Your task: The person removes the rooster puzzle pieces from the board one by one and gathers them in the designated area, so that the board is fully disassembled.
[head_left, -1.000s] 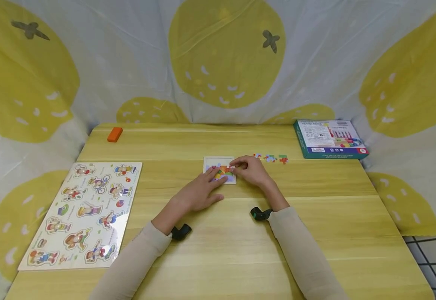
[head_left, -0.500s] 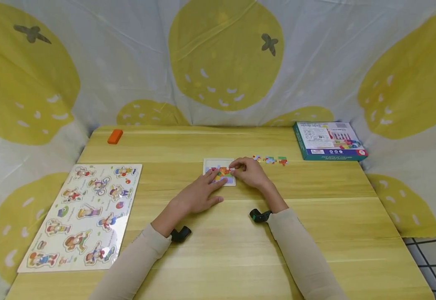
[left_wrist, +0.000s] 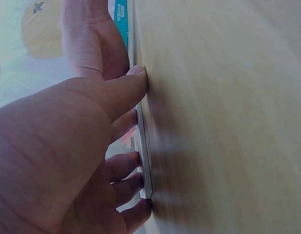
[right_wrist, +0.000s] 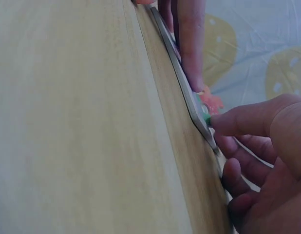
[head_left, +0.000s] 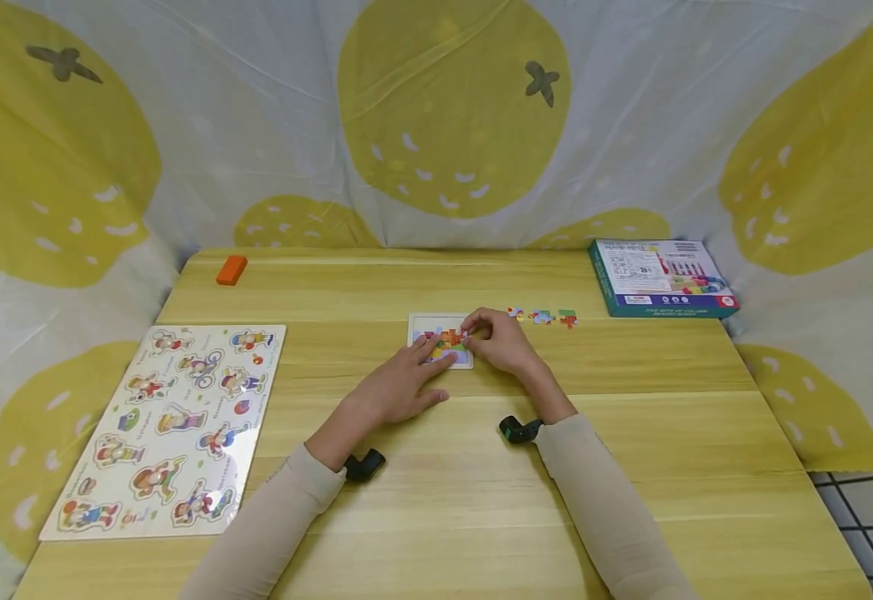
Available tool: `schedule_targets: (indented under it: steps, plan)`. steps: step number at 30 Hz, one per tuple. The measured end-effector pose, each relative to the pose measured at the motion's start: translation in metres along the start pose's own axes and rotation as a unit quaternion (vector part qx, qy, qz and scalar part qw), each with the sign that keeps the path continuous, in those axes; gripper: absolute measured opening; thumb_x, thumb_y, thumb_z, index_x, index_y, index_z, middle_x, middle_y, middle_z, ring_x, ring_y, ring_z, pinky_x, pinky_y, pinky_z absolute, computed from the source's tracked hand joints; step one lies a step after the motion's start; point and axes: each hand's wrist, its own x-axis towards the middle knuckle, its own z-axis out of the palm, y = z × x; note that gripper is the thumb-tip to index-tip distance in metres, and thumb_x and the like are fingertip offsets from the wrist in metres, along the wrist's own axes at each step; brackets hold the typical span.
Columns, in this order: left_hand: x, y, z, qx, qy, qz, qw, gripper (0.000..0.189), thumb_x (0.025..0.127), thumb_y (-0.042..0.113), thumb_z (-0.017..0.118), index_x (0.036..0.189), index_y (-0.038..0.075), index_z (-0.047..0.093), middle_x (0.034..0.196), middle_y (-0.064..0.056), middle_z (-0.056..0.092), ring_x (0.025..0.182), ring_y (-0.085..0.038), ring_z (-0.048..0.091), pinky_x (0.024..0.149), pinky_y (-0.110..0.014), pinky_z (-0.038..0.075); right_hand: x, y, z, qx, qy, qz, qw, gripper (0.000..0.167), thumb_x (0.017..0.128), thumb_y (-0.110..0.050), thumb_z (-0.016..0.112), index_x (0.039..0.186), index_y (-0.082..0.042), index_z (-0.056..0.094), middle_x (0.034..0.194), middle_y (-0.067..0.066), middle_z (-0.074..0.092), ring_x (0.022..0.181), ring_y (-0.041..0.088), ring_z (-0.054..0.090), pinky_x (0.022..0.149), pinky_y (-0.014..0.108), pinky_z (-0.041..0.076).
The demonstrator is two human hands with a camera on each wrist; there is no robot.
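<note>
A small jigsaw tray [head_left: 430, 318] lies mid-table, its lower part filled with colourful pieces and its upper part bare. My left hand [head_left: 400, 385] rests on it from the left, fingers extended over the joined pieces. The left wrist view has those fingertips [left_wrist: 132, 181] at the tray's edge. At the tray's right side, my right hand [head_left: 504, 343] pinches a puzzle piece between thumb and index finger. The right wrist view shows this red-and-green puzzle piece [right_wrist: 212, 101] tilted above the tray; the fingers partly hide it. Several loose puzzle pieces [head_left: 542, 317] lie beyond the right hand.
A large picture board [head_left: 166, 429] with figures lies on the left. Behind it sits an orange block [head_left: 231, 270]. A teal-edged box [head_left: 661, 279] stands at the back right corner. A patterned curtain [head_left: 451, 108] closes off the table's far side.
Both hands stay almost where they were, with only slight movement of the right fingers at the tray. The head view shifts a little.
</note>
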Motion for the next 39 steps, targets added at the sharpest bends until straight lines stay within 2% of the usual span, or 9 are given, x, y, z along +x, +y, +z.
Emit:
schedule_targets:
  steps: [10, 19, 24, 27, 32, 39]
  plan:
    - [-0.001, 0.001, -0.001, -0.001, -0.003, -0.003, 1.0, 0.066, 0.107, 0.049, 0.051, 0.163, 0.021, 0.033, 0.172, -0.018, 0.014, 0.16, -0.037, 0.014, 0.128, -0.053, 0.021, -0.001, -0.001, 0.001, 0.018, -0.003, 0.001, 0.9998, 0.012, 0.095, -0.014, 0.072, 0.107, -0.011, 0.073, 0.099, 0.008, 0.071, 0.086, 0.021, 0.06, 0.077, 0.031, 0.049]
    - [-0.002, 0.001, -0.003, 0.007, 0.002, 0.005, 1.0, 0.065, 0.106, 0.046, 0.054, 0.162, 0.018, 0.036, 0.172, -0.02, 0.016, 0.159, -0.04, 0.017, 0.127, -0.055, 0.023, 0.0, 0.003, -0.005, 0.064, -0.019, 0.013, 0.9977, 0.012, 0.098, -0.015, 0.07, 0.107, -0.009, 0.075, 0.101, 0.008, 0.073, 0.09, 0.022, 0.066, 0.079, 0.03, 0.053]
    - [-0.001, 0.001, -0.002, 0.01, -0.004, 0.004, 0.9999, 0.066, 0.107, 0.047, 0.051, 0.164, 0.021, 0.031, 0.173, -0.017, 0.013, 0.16, -0.039, 0.014, 0.127, -0.055, 0.022, -0.004, 0.005, -0.017, 0.126, -0.011, 0.032, 0.9914, 0.015, 0.099, -0.015, 0.07, 0.11, -0.005, 0.072, 0.105, 0.011, 0.072, 0.093, 0.025, 0.072, 0.077, 0.029, 0.058]
    - [-0.001, 0.0, -0.001, 0.005, -0.008, 0.003, 0.9999, 0.066, 0.107, 0.048, 0.051, 0.164, 0.024, 0.028, 0.174, -0.015, 0.009, 0.16, -0.038, 0.012, 0.128, -0.055, 0.021, -0.009, 0.009, -0.026, 0.147, -0.005, 0.035, 0.9886, 0.018, 0.1, -0.014, 0.069, 0.113, -0.002, 0.07, 0.106, 0.012, 0.07, 0.092, 0.028, 0.075, 0.074, 0.031, 0.061]
    - [-0.002, 0.001, -0.002, 0.002, -0.006, 0.003, 1.0, 0.065, 0.107, 0.047, 0.052, 0.164, 0.025, 0.03, 0.174, -0.014, 0.009, 0.16, -0.038, 0.013, 0.128, -0.056, 0.022, -0.02, 0.014, -0.044, 0.143, 0.017, 0.033, 0.989, 0.02, 0.1, -0.014, 0.069, 0.116, -0.002, 0.07, 0.104, 0.013, 0.065, 0.089, 0.032, 0.076, 0.073, 0.033, 0.061]
    - [-0.002, 0.001, -0.002, -0.005, 0.013, 0.011, 0.9998, 0.064, 0.106, 0.045, 0.056, 0.162, 0.023, 0.036, 0.174, -0.013, 0.013, 0.16, -0.037, 0.016, 0.127, -0.054, 0.023, -0.036, 0.03, -0.067, 0.112, 0.044, 0.059, 0.9909, 0.024, 0.099, -0.013, 0.07, 0.12, -0.003, 0.069, 0.104, 0.012, 0.065, 0.087, 0.026, 0.075, 0.071, 0.029, 0.06]
